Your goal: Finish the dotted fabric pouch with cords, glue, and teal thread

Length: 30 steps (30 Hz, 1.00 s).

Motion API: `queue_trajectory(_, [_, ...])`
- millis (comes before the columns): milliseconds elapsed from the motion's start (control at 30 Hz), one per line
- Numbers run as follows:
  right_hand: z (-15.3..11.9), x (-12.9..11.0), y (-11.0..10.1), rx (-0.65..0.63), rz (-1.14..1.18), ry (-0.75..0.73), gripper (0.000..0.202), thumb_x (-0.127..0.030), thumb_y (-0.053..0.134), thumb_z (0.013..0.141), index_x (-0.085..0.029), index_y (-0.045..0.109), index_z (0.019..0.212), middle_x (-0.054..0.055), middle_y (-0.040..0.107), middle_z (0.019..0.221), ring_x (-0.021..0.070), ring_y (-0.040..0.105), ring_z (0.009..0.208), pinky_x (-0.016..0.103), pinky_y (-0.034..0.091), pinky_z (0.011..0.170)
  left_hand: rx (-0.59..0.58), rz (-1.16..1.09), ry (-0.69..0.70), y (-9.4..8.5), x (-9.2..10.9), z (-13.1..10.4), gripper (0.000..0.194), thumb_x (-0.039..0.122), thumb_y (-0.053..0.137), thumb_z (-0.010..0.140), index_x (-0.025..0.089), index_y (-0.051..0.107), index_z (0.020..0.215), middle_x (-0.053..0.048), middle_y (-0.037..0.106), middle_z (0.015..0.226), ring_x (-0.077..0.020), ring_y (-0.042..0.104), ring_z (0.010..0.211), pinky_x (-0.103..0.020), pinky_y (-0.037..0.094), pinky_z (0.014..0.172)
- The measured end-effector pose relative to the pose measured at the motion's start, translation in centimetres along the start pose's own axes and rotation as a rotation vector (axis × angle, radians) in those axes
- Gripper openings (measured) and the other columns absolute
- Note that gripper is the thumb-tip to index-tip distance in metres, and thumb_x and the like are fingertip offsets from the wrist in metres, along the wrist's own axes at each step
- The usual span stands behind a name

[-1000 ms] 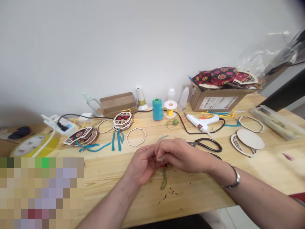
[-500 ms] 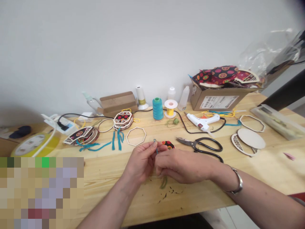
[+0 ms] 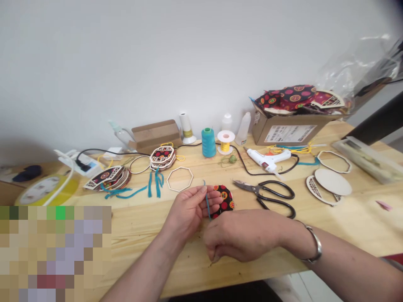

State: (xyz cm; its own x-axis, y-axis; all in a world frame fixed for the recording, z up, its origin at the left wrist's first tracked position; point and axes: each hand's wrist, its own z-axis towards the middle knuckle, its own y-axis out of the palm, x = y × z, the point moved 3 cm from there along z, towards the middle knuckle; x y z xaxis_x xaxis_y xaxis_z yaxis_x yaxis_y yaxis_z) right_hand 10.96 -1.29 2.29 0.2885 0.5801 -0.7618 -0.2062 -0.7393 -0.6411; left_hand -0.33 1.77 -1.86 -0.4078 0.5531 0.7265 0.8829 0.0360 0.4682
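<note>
A thin teal cord (image 3: pixel 208 206) is pinched between the thumb and fingers of my left hand (image 3: pixel 190 207), its upper tip poking out above the thumb. From there it runs down to my right hand (image 3: pixel 236 233), whose fingers are closed at its lower part; the exact grip is hidden behind the knuckles. A black patterned fabric piece (image 3: pixel 225 197) with red and orange motifs lies behind the left fingers, partly covered by both hands. Black-handled scissors (image 3: pixel 260 191) lie on the table just right of the fabric.
Behind are a teal thread cone (image 3: pixel 208 143), a yellow spool (image 3: pixel 226 142) and a white glue gun (image 3: pixel 267 159). An octagonal frame (image 3: pixel 180 179) and stacked ornaments (image 3: pixel 162 158) lie left. A carton of fabric (image 3: pixel 289 126) and a round white disc (image 3: pixel 333 182) are right.
My right hand has moved down and toward me, away from the left, exposing more teal cord and fabric. The green strands below the right hand no longer show. My left hand stays put.
</note>
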Motion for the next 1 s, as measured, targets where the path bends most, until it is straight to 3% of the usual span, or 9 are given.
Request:
queue_trajectory(233, [0.2,0.2,0.8,-0.05,-0.037,-0.017,0.013,-0.007,0.055,0.079,-0.013,0.065,0.085,0.001,0.069,0.082,0.0075,0.054,0.067,0.016,0.039,0.057,-0.075,0.028,0.013,-0.1,-0.4,-0.1,0.01,0.019,0.064,0.076,0.009,0.065,0.079,-0.006,0.066,0.067,-0.0115,0.061,0.055,-0.022,0.05,0.053])
queue_trajectory(367, [0.4,0.4,1.1,-0.059,-0.01,-0.034,0.014,-0.005,0.056,0.077,-0.013,0.066,0.083,0.001,0.069,0.08,0.0076,0.055,0.069,0.015,0.04,0.06,-0.131,0.027,0.038,0.1,-0.6,-0.2,0.014,0.022,0.068,0.071,0.009,0.062,0.072,0.0,0.056,0.058,0.0,0.037,0.039,-0.013,0.031,0.04])
queue_trajectory(467, [-0.1,0.5,0.4,-0.075,0.122,-0.028,0.01,-0.015,0.061,0.077,-0.014,0.067,0.086,0.0,0.067,0.074,0.0072,0.055,0.064,0.016,0.042,0.058,-0.114,0.071,0.035,0.1,-0.6,-0.2,0.016,0.024,0.069,0.07,0.009,0.062,0.07,0.002,0.052,0.054,0.0015,0.026,0.038,-0.013,0.019,0.039])
queue_trajectory(533, [-0.6,0.8,-0.9,0.037,0.259,-0.039,0.014,-0.024,0.063,0.077,-0.013,0.066,0.084,0.0,0.064,0.068,0.0073,0.055,0.061,0.016,0.042,0.056,-0.108,0.118,0.033,0.0,-0.6,-0.2,0.018,0.027,0.068,0.071,0.01,0.062,0.07,0.003,0.05,0.052,-0.0006,0.028,0.039,-0.015,0.018,0.04])
queue_trajectory(633, [-1.5,2.0,-3.5,0.431,0.395,-0.005,0.019,-0.028,0.055,0.084,-0.011,0.063,0.083,0.002,0.062,0.069,0.0077,0.052,0.06,0.019,0.043,0.056,-0.13,0.209,0.073,0.2,-0.5,-0.4,0.021,0.031,0.067,0.071,0.011,0.061,0.066,0.002,0.05,0.052,-0.0037,0.033,0.042,-0.018,0.018,0.041])
queue_trajectory(733, [-1.9,3.2,-4.8,0.671,0.354,-0.006,0.022,-0.022,0.052,0.084,-0.014,0.058,0.104,0.004,0.064,0.089,0.0066,0.051,0.06,0.019,0.043,0.055,-0.161,0.305,0.106,0.5,-0.5,-0.7,0.024,0.034,0.066,0.073,0.012,0.061,0.065,0.002,0.05,0.053,-0.0041,0.03,0.042,-0.02,0.014,0.041])
queue_trajectory(833, [-1.4,3.8,-4.4,0.54,0.384,-0.016,0.037,-0.02,0.05,0.086,-0.017,0.048,0.123,0.007,0.063,0.103,0.0072,0.058,0.067,0.02,0.047,0.06,-0.196,0.367,0.106,0.7,-0.5,-0.8,0.029,0.038,0.064,0.074,0.012,0.06,0.061,0.002,0.049,0.051,-0.0041,0.027,0.041,-0.021,0.013,0.041])
queue_trajectory(933, [-0.9,4.0,-3.6,0.354,0.481,0.024,0.035,-0.022,0.043,0.089,-0.013,0.049,0.122,0.006,0.067,0.092,0.0108,0.063,0.076,0.023,0.05,0.067,-0.207,0.401,0.106,0.8,-0.5,-0.9,0.032,0.039,0.065,0.073,0.012,0.057,0.057,0.003,0.046,0.049,-0.0041,0.026,0.041,-0.021,0.015,0.041])
queue_trajectory(1000, [-0.9,4.1,-3.5,0.336,0.452,0.069,0.03,-0.022,0.043,0.089,-0.012,0.056,0.115,0.005,0.068,0.085,0.0108,0.063,0.075,0.022,0.049,0.067,-0.206,0.409,0.091,0.7,-0.5,-0.9,0.03,0.038,0.064,0.073,0.012,0.058,0.058,0.003,0.047,0.049,-0.0037,0.026,0.04,-0.021,0.014,0.041])
